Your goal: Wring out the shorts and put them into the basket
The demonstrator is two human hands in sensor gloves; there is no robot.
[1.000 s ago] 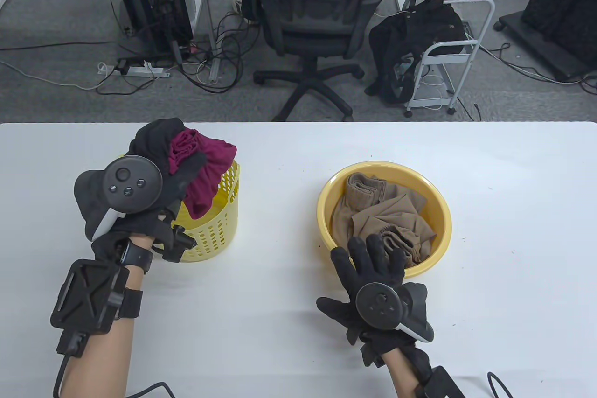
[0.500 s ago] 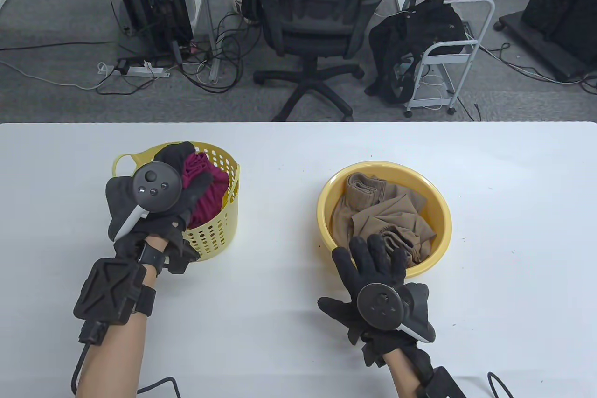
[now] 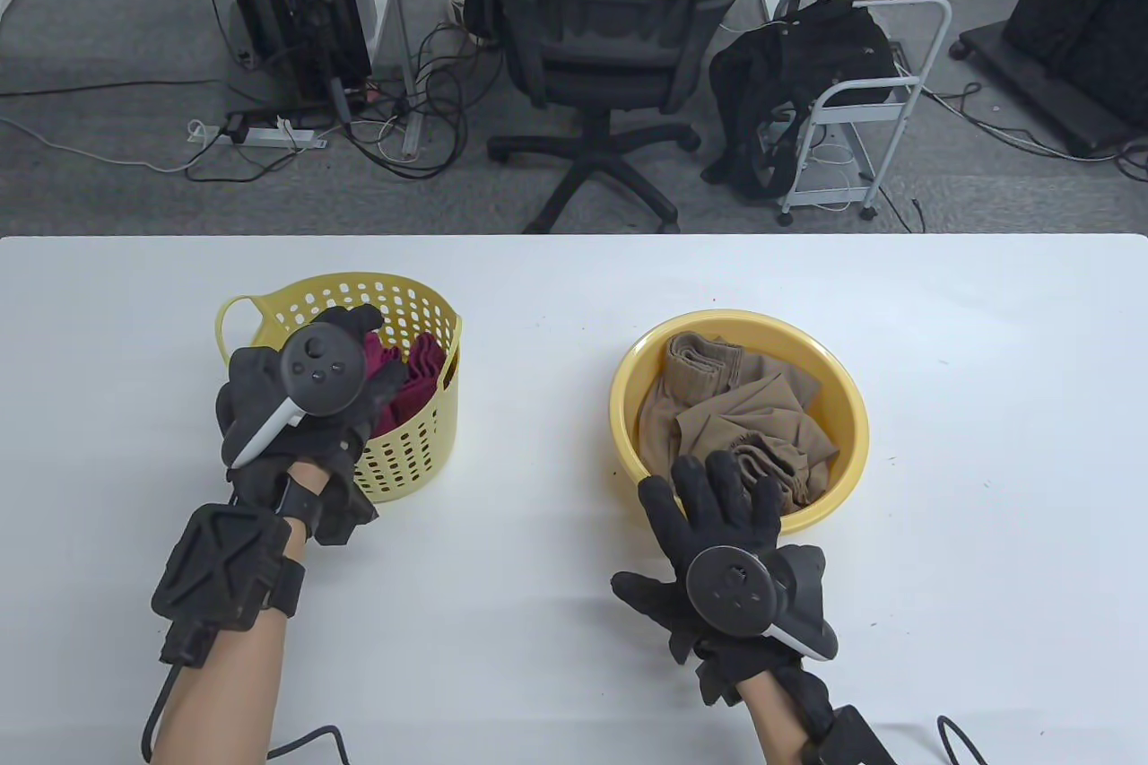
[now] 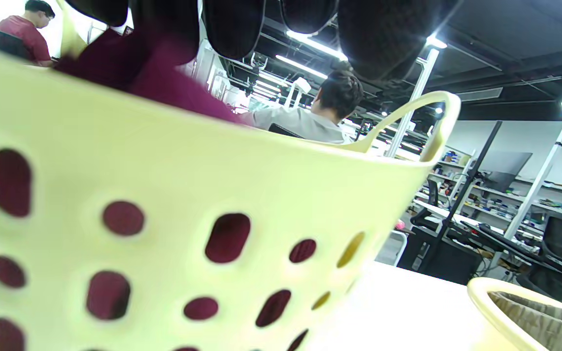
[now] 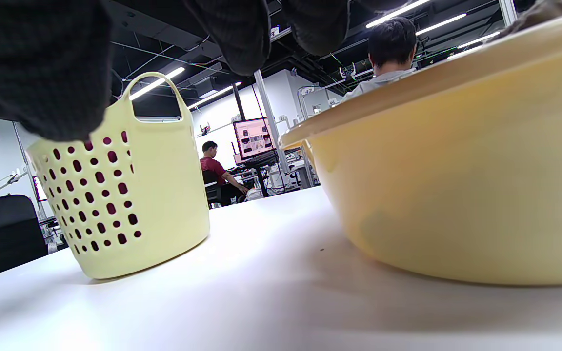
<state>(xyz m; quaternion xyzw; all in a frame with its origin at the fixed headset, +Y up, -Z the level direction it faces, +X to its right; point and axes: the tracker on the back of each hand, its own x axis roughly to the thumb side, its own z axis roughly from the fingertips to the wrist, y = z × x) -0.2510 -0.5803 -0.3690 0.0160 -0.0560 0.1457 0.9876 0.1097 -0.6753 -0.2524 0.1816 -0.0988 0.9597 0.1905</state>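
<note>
The left hand reaches into the yellow basket from above, and its fingers lie on the dark red shorts. It is not possible to tell if this grip is closed on the cloth or only presses it. The shorts are inside the basket, below the rim, and show through the holes in the left wrist view. The right hand has a wide grip: its straight fingers rest on the near rim of the yellow bowl. Brown cloth lies in the bowl. Basket and bowl stand apart on the white counter.
</note>
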